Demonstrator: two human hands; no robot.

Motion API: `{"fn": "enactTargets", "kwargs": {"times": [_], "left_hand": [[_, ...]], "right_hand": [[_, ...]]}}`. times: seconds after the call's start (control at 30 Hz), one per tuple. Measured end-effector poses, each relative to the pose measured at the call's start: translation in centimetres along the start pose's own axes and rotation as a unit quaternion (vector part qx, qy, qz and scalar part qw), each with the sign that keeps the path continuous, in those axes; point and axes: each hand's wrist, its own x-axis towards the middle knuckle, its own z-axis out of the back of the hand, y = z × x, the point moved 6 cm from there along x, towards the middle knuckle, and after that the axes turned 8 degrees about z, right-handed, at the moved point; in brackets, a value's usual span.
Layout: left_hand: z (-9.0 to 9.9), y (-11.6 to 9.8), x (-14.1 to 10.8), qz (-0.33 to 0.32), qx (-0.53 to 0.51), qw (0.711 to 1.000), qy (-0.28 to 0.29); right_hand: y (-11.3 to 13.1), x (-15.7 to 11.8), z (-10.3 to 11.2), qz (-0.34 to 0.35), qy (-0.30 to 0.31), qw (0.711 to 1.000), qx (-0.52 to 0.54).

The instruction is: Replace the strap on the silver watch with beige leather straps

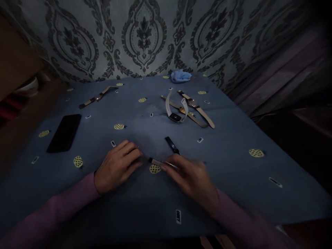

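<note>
Strap in progress: so the slim dark strap (157, 162) is in the right hand (193, 178), low over the middle of the near part of the desk (233, 145); I'd call it mid-handling, def not finished
Done so far: hard to say tbh, four watches lie out on the desk, but nothing shows whether any of them has been dealt with
Left to do: my guess is at least the strap, since it's not laid down
Right hand: thumb and fingers pinched on that strap, a bit blurry
Left hand (119, 166): apart from the right one, fingers curled just above the desk; can't tell if there's something tiny at the fingertips
Black strap length: one (171, 145), just beyond the right fingers; can't tell if it's part of the same piece
Watches on the desk: four. One brown-ended watch (98, 97) at the back left, then a bunch at the right: white smartwatch (175, 118) with its band curling up, gold-faced watch (183, 110), and a pale-strapped watch (192, 103) beside it
Phone: one, black (64, 133), lying at the left
Blue cloth: one, crumpled (181, 76), at the far edge
</note>
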Motion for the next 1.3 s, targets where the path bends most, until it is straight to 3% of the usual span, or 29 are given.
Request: {"fn": "enactTargets", "kwargs": {"times": [0.17, 0.3, 0.4, 0.5, 0.63, 0.73, 1.0, 1.3], "left_hand": [[0.2, -0.9, 0.0, 0.036, -0.052, 0.998, -0.022], [0.2, -1.7, -0.1, 0.03, -0.044, 0.998, -0.023], [0.1, -1.4, 0.0, 0.031, -0.037, 0.999, -0.016], [-0.4, -0.9, 0.2, 0.024, -0.038, 0.999, 0.013], [-1.2, -0.9, 0.5, -0.01, -0.019, 0.999, 0.039], [-1.5, -1.0, 0.7, -0.026, -0.014, 0.999, 0.034], [-1.8, -0.9, 0.9, -0.037, -0.008, 0.999, 0.009], [-1.8, -1.0, 0.9, -0.042, 0.005, 0.999, -0.005]], "right_hand": [[-1.6, -0.5, 0.6, -0.132, 0.016, 0.981, 0.144], [-2.0, -0.4, 0.5, -0.155, 0.024, 0.962, 0.226], [-2.1, -0.2, 0.8, -0.148, -0.004, 0.954, 0.26], [-1.9, -0.1, 1.2, -0.111, -0.024, 0.969, 0.218], [-1.1, -0.1, 0.8, -0.025, 0.01, 0.995, 0.091], [-0.6, -0.1, 0.4, 0.016, 0.031, 0.999, -0.004], [0.1, -0.1, 0.2, 0.056, 0.021, 0.995, -0.076], [0.2, -0.1, -0.3, 0.056, 0.03, 0.991, -0.117]]}}
